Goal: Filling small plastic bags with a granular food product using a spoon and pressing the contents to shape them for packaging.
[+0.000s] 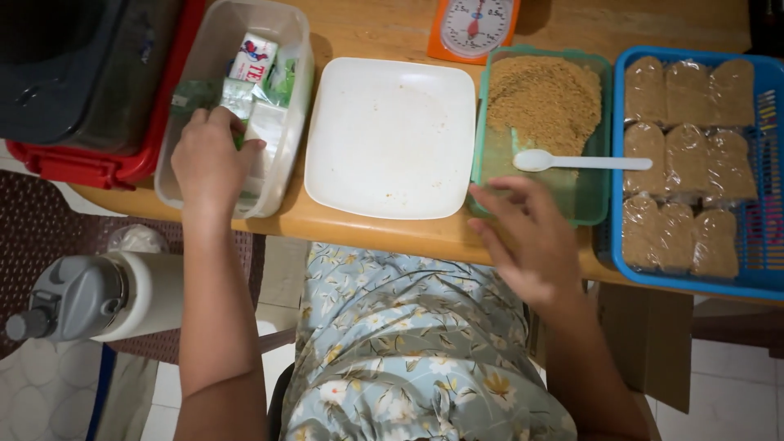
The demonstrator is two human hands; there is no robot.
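Under both hands, a wooden surface point(384, 233) crowded edge to edge. Left hand point(208, 159) down inside a clear plastic tub point(167, 175), fingers curled around a small green-and-white packet point(238, 100); probably light and crinkly, a bit slick, best pinched by the edges. Just right of that hand, a bare white square plate point(392, 135). Right hand point(527, 241) open and empty, fingers spread, hovering at the near corner of a green tray point(592, 208) of brown crumbs point(545, 100), loose stuff, spills easy. Further right, a blue basket point(690, 282) of soft wrapped brown pieces. White spoon point(572, 162) lying just beyond the right fingertips, light and stiff, handle the obvious grab.
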